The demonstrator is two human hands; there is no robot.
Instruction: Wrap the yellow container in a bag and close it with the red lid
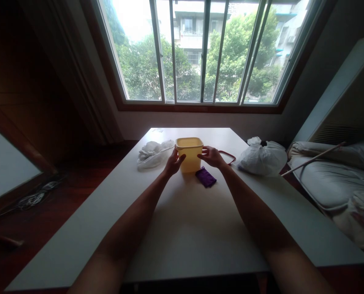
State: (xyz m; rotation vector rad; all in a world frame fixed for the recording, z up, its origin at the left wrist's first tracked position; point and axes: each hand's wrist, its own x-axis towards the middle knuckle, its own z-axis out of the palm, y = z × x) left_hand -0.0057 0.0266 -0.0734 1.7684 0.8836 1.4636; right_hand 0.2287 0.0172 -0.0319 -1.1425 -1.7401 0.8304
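Observation:
A square yellow plastic tub (189, 153) stands upright on the grey table (188, 220), toward its far side. My left hand (173, 162) grips the tub's left wall, fingers curled around it. My right hand (211, 156) presses against the tub's right wall near the rim. A small purple pouch (205, 177) lies flat on the table just in front of the tub, below my right hand and touching neither hand.
A crumpled clear plastic bag (153, 154) lies left of the tub. A full white plastic bag (261, 159) sits at the table's right edge, with a red cord (228, 154) beside it. Bedding and a stick (313, 157) are on the right; a barred window is ahead.

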